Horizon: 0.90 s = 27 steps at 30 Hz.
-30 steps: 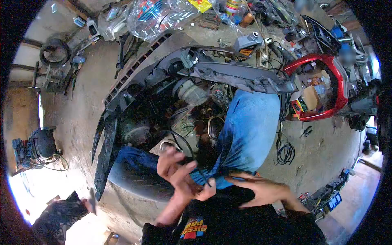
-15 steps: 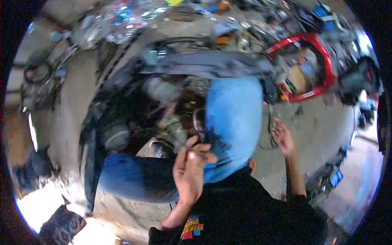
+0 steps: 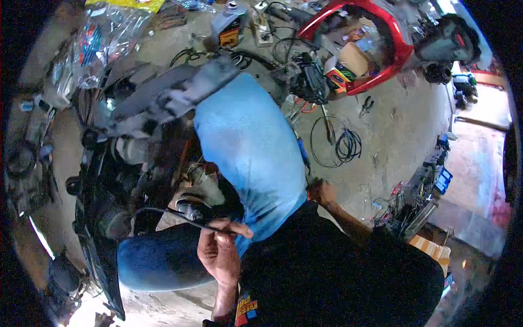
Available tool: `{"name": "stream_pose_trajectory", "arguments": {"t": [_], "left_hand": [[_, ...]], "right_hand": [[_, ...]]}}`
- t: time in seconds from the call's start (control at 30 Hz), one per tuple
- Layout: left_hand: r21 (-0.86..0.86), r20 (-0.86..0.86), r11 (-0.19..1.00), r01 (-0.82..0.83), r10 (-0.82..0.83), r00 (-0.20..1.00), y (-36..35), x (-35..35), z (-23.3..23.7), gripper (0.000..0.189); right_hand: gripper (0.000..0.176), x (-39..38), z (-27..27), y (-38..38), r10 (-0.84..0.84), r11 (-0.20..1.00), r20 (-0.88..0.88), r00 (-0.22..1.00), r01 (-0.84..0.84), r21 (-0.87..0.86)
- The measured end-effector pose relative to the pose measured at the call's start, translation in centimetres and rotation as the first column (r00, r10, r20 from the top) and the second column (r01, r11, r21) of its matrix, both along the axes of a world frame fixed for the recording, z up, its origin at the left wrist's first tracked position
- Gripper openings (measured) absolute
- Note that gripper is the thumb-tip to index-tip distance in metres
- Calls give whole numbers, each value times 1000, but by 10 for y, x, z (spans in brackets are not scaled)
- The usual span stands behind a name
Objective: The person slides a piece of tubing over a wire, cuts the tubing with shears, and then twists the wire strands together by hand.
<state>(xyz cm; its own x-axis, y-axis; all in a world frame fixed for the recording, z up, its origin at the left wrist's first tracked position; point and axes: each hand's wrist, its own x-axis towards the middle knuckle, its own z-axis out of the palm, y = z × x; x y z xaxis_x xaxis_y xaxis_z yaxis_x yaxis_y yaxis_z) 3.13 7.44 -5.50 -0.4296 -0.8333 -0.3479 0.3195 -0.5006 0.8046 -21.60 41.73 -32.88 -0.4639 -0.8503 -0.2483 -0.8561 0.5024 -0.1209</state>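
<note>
My left hand [image 3: 219, 256] pinches a thin black cable [image 3: 182, 217] between thumb and fingers, above my bent leg. The cable curves left toward a dark plastic motorcycle body [image 3: 95, 218], whose inner parts lie in shadow. My right hand [image 3: 322, 192] is low beside my right knee, its fingers curled and partly hidden; what they hold, if anything, cannot be made out. Just beyond it, a blue-handled tool [image 3: 303, 154] lies against the jeans leg [image 3: 250, 141].
A coil of black cable [image 3: 348, 146], a screwdriver [image 3: 329, 131] and pliers [image 3: 367, 106] lie on the concrete floor. Farther off are a red fairing [image 3: 400, 41], small boxes [image 3: 339, 78] and a power strip [image 3: 263, 30]. Clutter lines the right side.
The view has swung to the right. My right hand has come down and in beside the knee, with its fingers now curled. The cable in my left hand now shows clearly.
</note>
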Motion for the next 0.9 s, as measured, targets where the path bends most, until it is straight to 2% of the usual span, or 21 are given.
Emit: {"name": "stream_pose_trajectory", "arguments": {"t": [0.07,0.1,0.13,0.17,0.23,0.3,0.5,0.6,0.67,0.73,0.77,0.8,0.87,0.9], "left_hand": [[-7,-3,1000,11,-11,1000,-1,3,-6,35],[37,-13,999,-1,1,1000,0,2,-7,35],[8,-8,1000,7,-7,1000,0,0,-11,34],[-21,1,1000,10,-10,1000,1,-2,-13,34],[1,-63,1000,-29,29,998,-1,-8,-11,27],[78,-114,996,-49,57,992,-2,-10,-7,28],[25,-161,998,-49,53,986,-6,-14,2,39],[16,-184,998,-60,61,981,-9,-18,13,40],[1,-215,1000,-26,26,976,-11,-15,16,41],[51,-271,998,-20,33,962,-15,-13,17,41],[74,-299,997,-15,37,954,-18,-13,18,40],[97,-321,995,-19,49,946,-19,-14,19,39],[143,-361,989,-21,72,930,-22,-15,21,36],[173,-397,985,-15,83,914,-24,-15,21,33]], "right_hand": [[26,10,-5,-8,-296,954,187,937,300,8],[26,14,-12,-7,-433,895,262,862,445,15],[30,14,-14,-2,-608,720,481,631,694,1],[31,15,-17,3,-678,619,527,512,784,35],[34,20,-16,9,-753,593,428,500,797,114],[36,25,-18,16,-772,616,322,547,770,167],[43,35,-21,25,-740,672,144,657,710,213],[47,38,-21,36,-647,758,42,762,635,151],[49,35,-27,53,-495,866,-70,866,499,41],[52,26,-13,54,-370,928,-59,927,366,-68],[49,19,6,53,-415,853,433,800,508,-120],[46,15,32,45,-383,720,798,464,691,-56],[27,3,70,38,-394,684,857,333,729,31],[24,-3,89,34,-399,663,878,265,745,77]]}}
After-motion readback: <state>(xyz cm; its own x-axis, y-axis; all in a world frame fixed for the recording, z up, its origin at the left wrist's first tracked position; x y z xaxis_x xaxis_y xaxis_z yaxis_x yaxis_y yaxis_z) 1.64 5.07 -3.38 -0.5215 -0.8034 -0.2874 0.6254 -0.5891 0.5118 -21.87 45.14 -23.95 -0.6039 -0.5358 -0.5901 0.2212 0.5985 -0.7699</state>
